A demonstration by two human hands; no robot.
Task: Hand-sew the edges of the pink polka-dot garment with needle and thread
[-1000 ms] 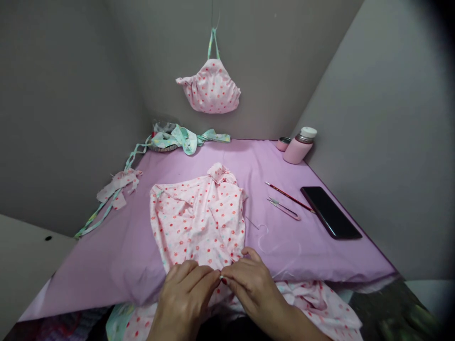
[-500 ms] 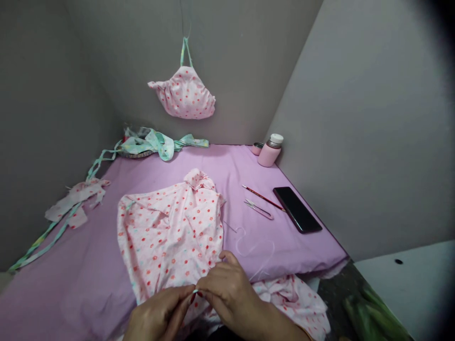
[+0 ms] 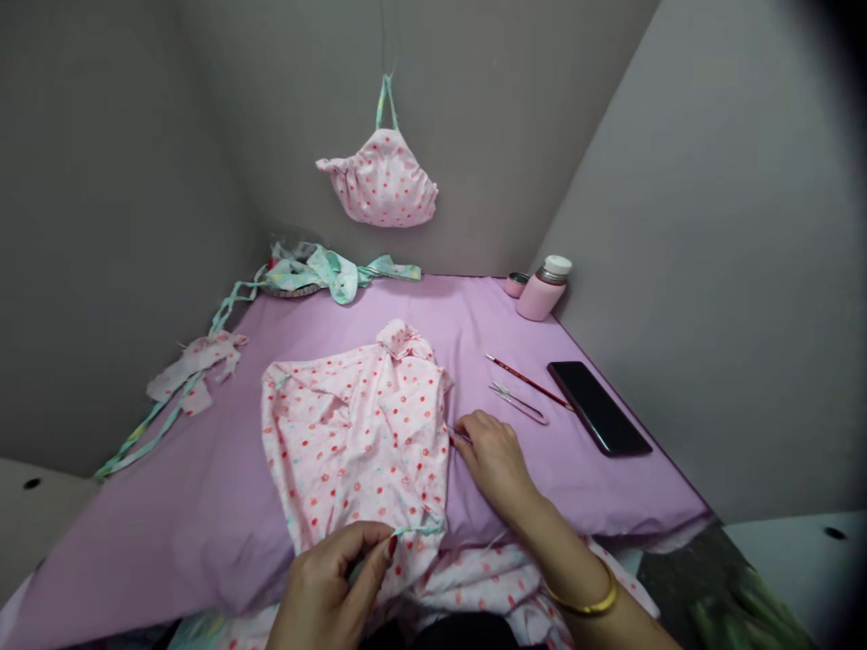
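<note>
Lilac sheet (image 3: 155, 533) underneath; left hand (image 3: 331, 582) pinches a mint binding strip (image 3: 413, 532) at the near edge of the pink dotted cotton (image 3: 356, 442), which looks light, limp, easiest held by its hem; right hand (image 3: 489, 459) sits beside that cotton, fingers pressed together, possibly on a thin wire (image 3: 461, 437).

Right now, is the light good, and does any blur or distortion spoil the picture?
In the head view, light is soft, with little blur and no strong glare on the pink dotted cloth; the upper right corner falls dark; wide-angle distortion makes the grey walls lean; the left hand is cut by the bottom edge.
</note>
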